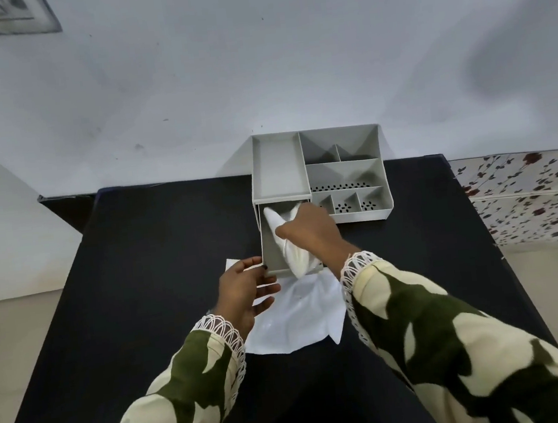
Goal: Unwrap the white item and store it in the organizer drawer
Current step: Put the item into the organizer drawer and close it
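Our right hand (pixel 310 232) grips white item (pixel 291 244), long axis along open drawer (pixel 269 246); left fingers (pixel 260 275) steady drawer front.

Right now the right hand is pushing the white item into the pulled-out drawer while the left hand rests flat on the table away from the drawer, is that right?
Not quite. The head view shows the left hand gripping the front corner of the drawer, not resting away from it. The right hand is indeed pushing the white item into the pulled-out drawer.

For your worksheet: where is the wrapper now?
The wrapper lies flat on the black table, just in front of the open drawer, between both hands.
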